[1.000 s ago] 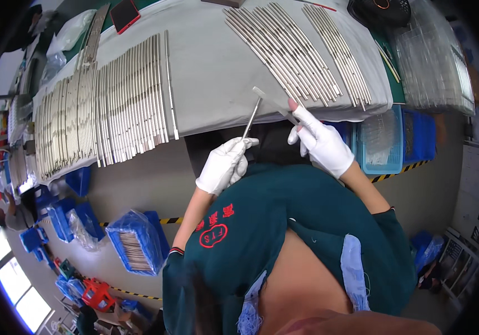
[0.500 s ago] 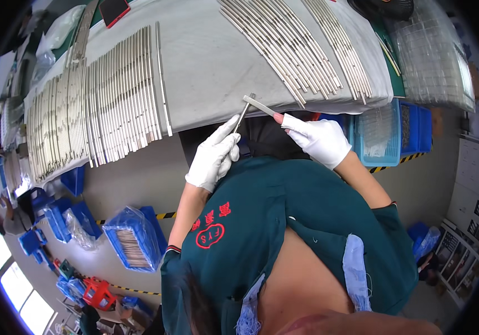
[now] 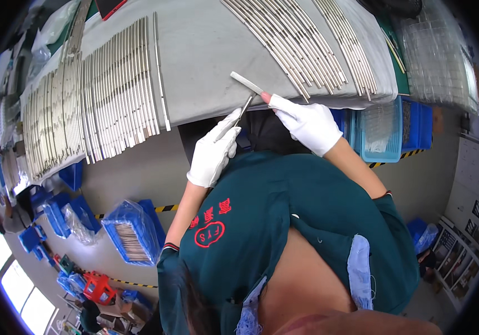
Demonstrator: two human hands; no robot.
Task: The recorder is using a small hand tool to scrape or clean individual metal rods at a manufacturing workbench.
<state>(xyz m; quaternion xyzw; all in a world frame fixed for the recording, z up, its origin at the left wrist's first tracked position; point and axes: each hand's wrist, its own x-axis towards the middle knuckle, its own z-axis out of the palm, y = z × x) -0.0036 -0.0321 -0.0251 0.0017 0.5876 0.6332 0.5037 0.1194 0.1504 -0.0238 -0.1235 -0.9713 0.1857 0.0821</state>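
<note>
Both my hands wear white gloves. My left hand grips a thin metal rod that slants up to the right, at the front edge of a grey-covered table. My right hand holds a flat grey file-like bar by its pinkish handle end, and the bar's underside meets the rod's upper tip. One group of long metal rods lies in rows on the table's left, another group of rods on its right.
Blue crates with clear bags stand under the table's right side. A blue crate of rods sits on the floor at the left, with more blue bins and a red item farther left. Stacked clear trays sit far right.
Both hands have shifted a little up toward the table edge, and the flat bar has slid along the rod's tip.
</note>
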